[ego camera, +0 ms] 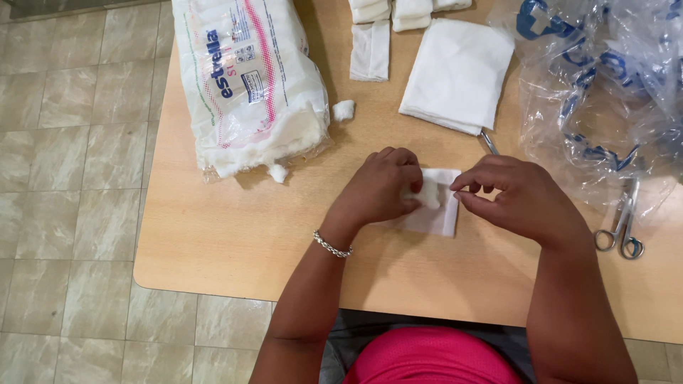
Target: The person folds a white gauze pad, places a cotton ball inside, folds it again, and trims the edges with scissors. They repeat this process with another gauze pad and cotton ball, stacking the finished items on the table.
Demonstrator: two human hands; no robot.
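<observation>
Both hands, left hand (380, 186) and right hand (509, 195), pinch a half-folded gauze square (435, 206) on the worktop (235, 235); finished folds (398, 13) lie far, an unfolded stack (459, 71) remains.

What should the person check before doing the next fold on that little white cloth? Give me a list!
1. Left hand holds the cotton tuft on the gauze square: ok.
2. Right hand has a grip on the square's right edge: ok, fingertips pinch it.
3. Square lies flat on the table: cannot tell, the hands cover much of it.
4. Scissors lie apart from the hands, by the clear plastic bag: ok.
5. More gauze nearby: ok, a folded gauze stack lies above the hands.
6. More cotton nearby: ok, the open cotton pack lies at upper left.
</observation>
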